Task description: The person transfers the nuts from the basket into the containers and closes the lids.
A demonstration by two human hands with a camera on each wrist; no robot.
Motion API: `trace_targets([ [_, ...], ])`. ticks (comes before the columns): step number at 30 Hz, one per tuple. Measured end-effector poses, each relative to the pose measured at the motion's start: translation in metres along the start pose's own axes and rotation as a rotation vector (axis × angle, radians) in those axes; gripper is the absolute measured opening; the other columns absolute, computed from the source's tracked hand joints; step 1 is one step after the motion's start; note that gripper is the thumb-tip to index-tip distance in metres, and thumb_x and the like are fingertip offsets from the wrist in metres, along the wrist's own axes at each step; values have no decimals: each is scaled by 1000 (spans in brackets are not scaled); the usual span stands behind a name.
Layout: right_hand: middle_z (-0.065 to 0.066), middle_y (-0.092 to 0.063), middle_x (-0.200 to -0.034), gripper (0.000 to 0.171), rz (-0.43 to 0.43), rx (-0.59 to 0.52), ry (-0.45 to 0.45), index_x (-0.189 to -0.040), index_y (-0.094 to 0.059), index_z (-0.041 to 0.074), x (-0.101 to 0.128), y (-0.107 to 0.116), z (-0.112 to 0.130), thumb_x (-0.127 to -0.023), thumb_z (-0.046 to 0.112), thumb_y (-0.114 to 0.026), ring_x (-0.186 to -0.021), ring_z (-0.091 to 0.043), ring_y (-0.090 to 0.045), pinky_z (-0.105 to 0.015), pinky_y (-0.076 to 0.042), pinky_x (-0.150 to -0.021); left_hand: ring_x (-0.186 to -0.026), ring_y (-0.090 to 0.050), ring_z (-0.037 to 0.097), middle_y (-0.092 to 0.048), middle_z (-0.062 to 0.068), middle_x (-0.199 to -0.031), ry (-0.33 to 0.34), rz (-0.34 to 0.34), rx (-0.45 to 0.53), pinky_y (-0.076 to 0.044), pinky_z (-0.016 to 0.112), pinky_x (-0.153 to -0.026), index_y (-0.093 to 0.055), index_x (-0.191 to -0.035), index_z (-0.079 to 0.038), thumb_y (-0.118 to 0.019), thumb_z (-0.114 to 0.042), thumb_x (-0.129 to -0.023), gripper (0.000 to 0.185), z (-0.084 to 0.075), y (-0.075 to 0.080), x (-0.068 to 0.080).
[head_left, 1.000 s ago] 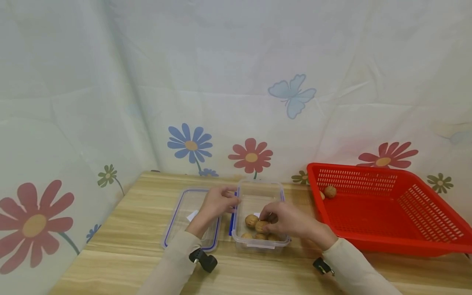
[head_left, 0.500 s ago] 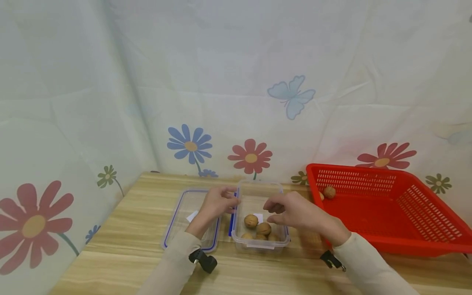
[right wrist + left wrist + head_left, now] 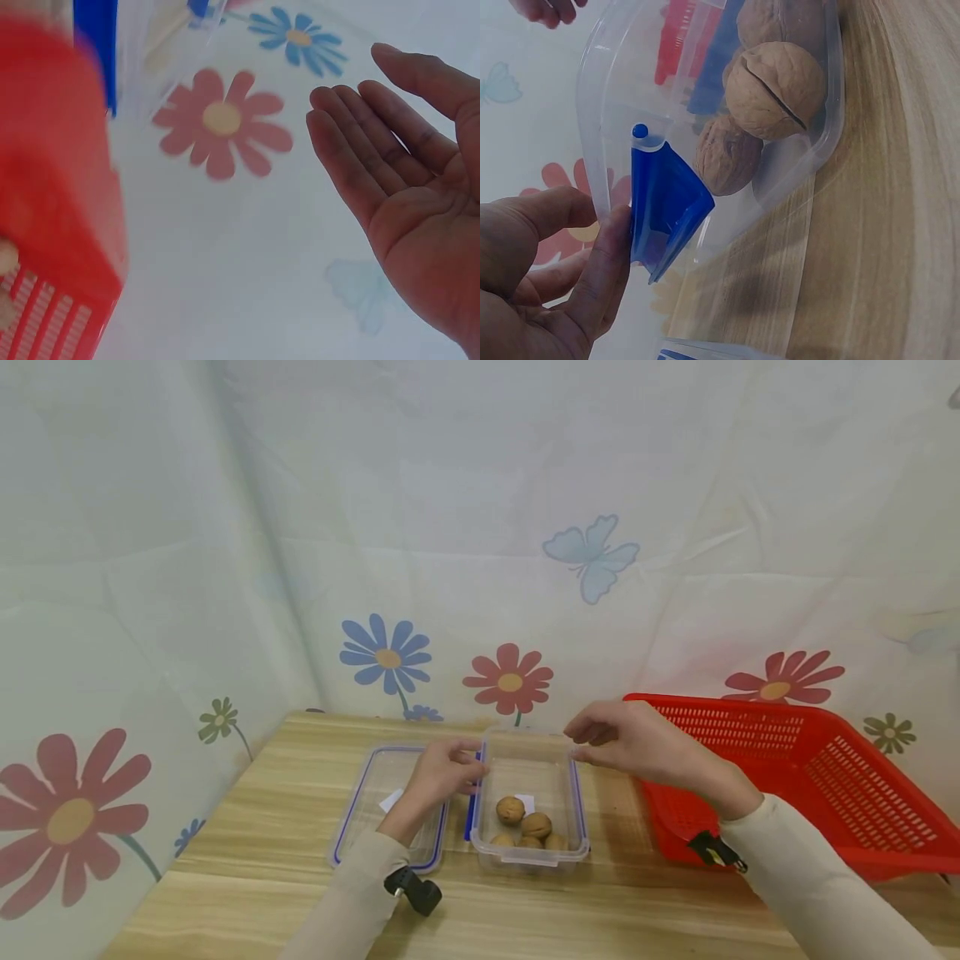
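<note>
A clear plastic food container (image 3: 531, 857) with blue side latches stands on the table, several walnuts (image 3: 536, 824) gathered at its near end. At its left rim, my left hand (image 3: 444, 770) pinches the edge. In the left wrist view, the fingers sit right beside the hanging blue latch (image 3: 667, 214). My right hand (image 3: 647, 742) is raised between the container and the red basket (image 3: 862, 858), holding nothing. Its palm and extended fingers show in the right wrist view. Pale walnuts (image 3: 6, 256) peek in at that view's left edge, inside the basket.
Left of the container, its blue-edged lid (image 3: 358, 827) lies flat on the wooden table (image 3: 247, 852), partly under the left forearm. A small white paper (image 3: 529, 802) shows at the container. A flowered curtain (image 3: 450, 568) hangs close behind the table.
My right hand has left the walnuts in the container and moved up and right toward the red basket. The left hand stays at the container's rim.
</note>
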State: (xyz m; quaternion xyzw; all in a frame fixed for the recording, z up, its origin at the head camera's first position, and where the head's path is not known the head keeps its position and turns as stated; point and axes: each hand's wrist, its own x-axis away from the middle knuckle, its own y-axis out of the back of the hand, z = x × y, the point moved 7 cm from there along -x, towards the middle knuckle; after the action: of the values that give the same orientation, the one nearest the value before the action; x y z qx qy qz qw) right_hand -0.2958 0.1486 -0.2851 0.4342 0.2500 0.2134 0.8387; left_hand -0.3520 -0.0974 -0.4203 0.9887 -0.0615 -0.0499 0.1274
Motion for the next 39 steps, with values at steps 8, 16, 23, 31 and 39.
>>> trace_targets([
  [8,-5,-77,-112,25,-39,5,-78,-119,-75,8,-3,31,-35,-95,12,-82,-101,-22,-73,-46,-63,-95,-89,-77,36,-75,20,-104,8,4,0,-68,37,-72,-64,-137,8,-75,2,-95,44,-1,-1,1],
  [16,-5,-76,-112,24,-57,81,-174,-120,-75,9,-1,52,-81,-97,14,-80,-103,-27,-71,-51,-62,-96,-88,-77,37,-75,19,-103,5,-1,-3,-68,37,-71,-65,-137,8,-75,3,-95,44,1,0,0],
  [23,-11,-75,-119,33,-45,67,-240,-126,-72,2,6,59,-112,-98,18,-78,-108,-34,-70,-56,-60,-98,-83,-77,29,-75,18,-102,17,-3,-14,-67,36,-70,-65,-137,7,-76,1,-94,45,2,0,-1],
  [31,-17,-74,-120,36,-27,48,-257,-128,-70,-2,12,59,-142,-98,15,-78,-106,-34,-69,-57,-60,-97,-83,-77,31,-75,18,-102,5,0,-15,-67,36,-70,-64,-137,8,-76,0,-94,46,1,1,-1],
  [39,-19,-74,-121,37,0,23,-309,-129,-70,-4,20,54,-169,-98,14,-78,-104,-31,-68,-59,-59,-100,-82,-77,29,-75,18,-102,-2,-2,-12,-68,36,-70,-64,-137,8,-77,0,-94,46,1,1,-1],
])
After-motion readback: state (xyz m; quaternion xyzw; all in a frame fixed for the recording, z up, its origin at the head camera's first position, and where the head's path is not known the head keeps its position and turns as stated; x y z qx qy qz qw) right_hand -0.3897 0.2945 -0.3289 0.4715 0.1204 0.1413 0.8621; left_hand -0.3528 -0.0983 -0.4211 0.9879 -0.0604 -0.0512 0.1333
